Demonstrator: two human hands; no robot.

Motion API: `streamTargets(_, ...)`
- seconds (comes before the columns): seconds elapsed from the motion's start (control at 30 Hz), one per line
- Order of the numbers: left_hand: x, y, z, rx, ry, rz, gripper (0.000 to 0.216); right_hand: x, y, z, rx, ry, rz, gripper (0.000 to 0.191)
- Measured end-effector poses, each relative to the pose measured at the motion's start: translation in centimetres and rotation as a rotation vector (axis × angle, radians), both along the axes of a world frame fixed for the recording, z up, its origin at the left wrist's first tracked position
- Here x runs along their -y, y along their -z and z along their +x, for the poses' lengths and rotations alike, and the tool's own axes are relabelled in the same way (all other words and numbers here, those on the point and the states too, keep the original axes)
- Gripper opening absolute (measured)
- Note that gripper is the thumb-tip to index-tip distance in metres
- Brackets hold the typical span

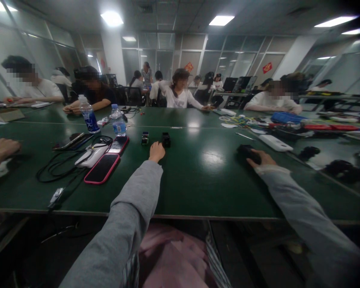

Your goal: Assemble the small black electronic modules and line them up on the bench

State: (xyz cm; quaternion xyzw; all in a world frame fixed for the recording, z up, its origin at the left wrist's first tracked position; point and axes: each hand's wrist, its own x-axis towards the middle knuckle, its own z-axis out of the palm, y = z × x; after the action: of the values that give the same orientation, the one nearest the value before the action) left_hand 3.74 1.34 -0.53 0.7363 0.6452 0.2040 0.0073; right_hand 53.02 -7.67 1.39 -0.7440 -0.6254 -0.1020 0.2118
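Ceiling lights (221, 20) glare off the dim green tabletop (198, 192); the right edge blurs darkly.

No word or number can be read with certainty. Left of and beyond the left hand (157, 152), a clear plastic bottle with a white cap and deep-blue wrap label (91, 121) bears white characters, too blurred to make out. Between it and that hand, a clear plastic bottle with a blue cap (118, 123) has a blue-and-white label, its print illegible. Far beyond the gap between the hands, a red diamond-shaped sign (189, 66) shows a gold-toned character; a similar tilted red sign (267, 67) stands far beyond the right hand (264, 158). Both characters are too small to tell.
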Motion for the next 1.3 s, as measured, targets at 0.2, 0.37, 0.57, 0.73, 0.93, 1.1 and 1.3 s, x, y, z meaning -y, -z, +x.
streamTargets(0.2, -0.4, -0.7, -0.1, 0.056, 0.002, -0.072, 0.041, -2.7, 1.5, -19.2, -0.13, -0.702, -0.002, 0.054)
streamTargets(0.37, -0.7, -1.2, -0.5, 0.133, -0.005, -0.085, 0.04, -3.8, 1.8, -27.2, -0.159, -0.823, 0.039, 0.051)
streamTargets(0.57, -0.5, -1.2, -0.4, 0.127, -0.007, -0.067, 0.039, -3.9, 1.8, -27.3, -0.141, -0.823, 0.056, 0.051)
streamTargets(0.73, -0.8, -1.0, -0.5, 0.127, -0.008, -0.049, 0.04, -2.7, 1.3, -28.3, -0.112, -0.816, 0.038, 0.056)
streamTargets(0.93, -1.6, -1.0, -1.1, 0.355, -0.026, -0.104, 0.041, -4.0, 0.8, -28.5, -0.517, -0.799, 0.032, 0.063)
streamTargets(1.1, -1.7, -1.0, -1.5, 0.497, -0.012, -0.089, 0.04, -8.2, 1.6, -28.5, -0.611, -0.637, 0.205, 0.066)
streamTargets(1.3, -1.6, -1.0, -1.6, 0.496, 0.009, -0.079, 0.042, -11.6, 1.9, -31.0, -0.323, -0.637, 0.207, 0.052)
